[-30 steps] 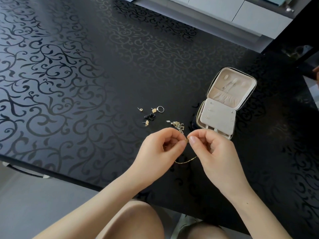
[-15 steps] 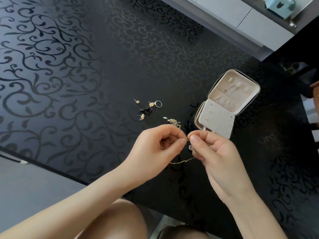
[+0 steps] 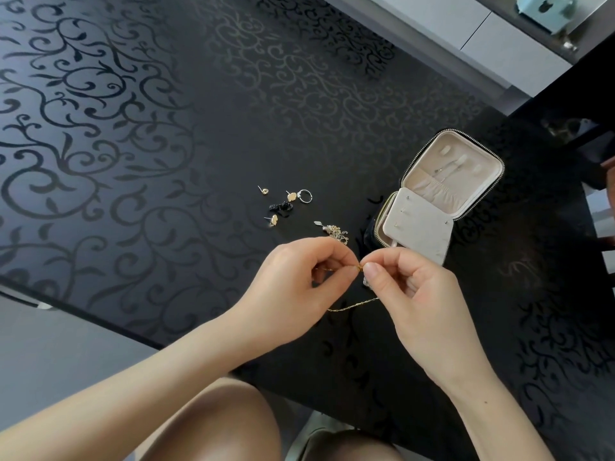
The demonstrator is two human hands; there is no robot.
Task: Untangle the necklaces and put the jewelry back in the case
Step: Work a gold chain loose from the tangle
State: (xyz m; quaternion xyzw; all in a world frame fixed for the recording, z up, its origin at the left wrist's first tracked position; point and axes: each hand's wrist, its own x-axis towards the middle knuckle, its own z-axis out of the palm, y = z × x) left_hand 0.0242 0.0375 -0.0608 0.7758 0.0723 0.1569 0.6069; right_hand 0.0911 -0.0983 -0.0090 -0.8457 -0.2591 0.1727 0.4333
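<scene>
Left hand [image 3: 299, 287]: hovering over the near part of the worktop [image 3: 166, 128], its fingers [image 3: 342, 274] curling in and pinching a thin gold chain [image 3: 352, 306] between thumb and forefinger.
Right hand [image 3: 422, 301]: meeting the left one tip to tip, its fingers [image 3: 371, 271] pinching the same chain right beside the left pinch.
Gold chain: hanging slack between the two hands, its far end disappearing under the right palm.
Tangled necklaces [image 3: 337, 232]: lying on the worktop just beyond the left knuckles.
Case [image 3: 419, 224]: sitting open just beyond the right hand, lid leaning back and showing cream lining.
Loose pieces: a ring [image 3: 305, 196], three earrings [image 3: 291, 196] and a small black item [image 3: 281, 207] lying together left of the tangle, well apart from the case.
</scene>
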